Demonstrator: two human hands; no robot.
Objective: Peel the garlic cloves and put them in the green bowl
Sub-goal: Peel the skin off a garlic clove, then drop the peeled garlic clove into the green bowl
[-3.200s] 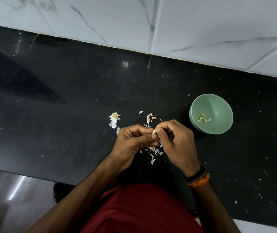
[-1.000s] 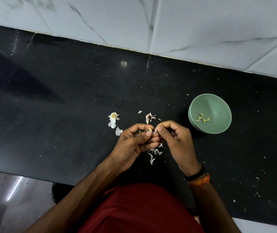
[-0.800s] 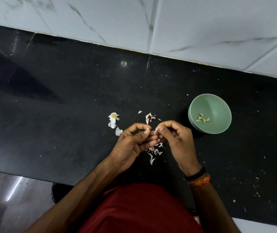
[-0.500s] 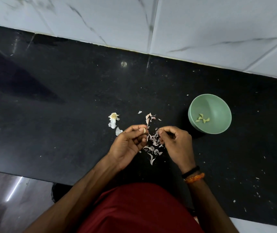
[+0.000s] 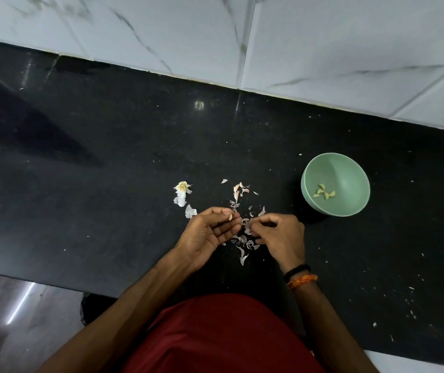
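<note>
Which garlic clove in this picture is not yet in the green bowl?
The clove pinched at the left hand fingertips, above the counter. The other cloves lie together inside the green bowl, away to the right.

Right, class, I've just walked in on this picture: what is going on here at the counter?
A person in a red shirt stands at a black stone counter peeling garlic. The left hand pinches a small pale garlic clove at its fingertips. The right hand has its fingers curled over a scatter of papery garlic skins; what its grip holds is unclear. To the right, the round green bowl already holds a few peeled cloves.
</note>
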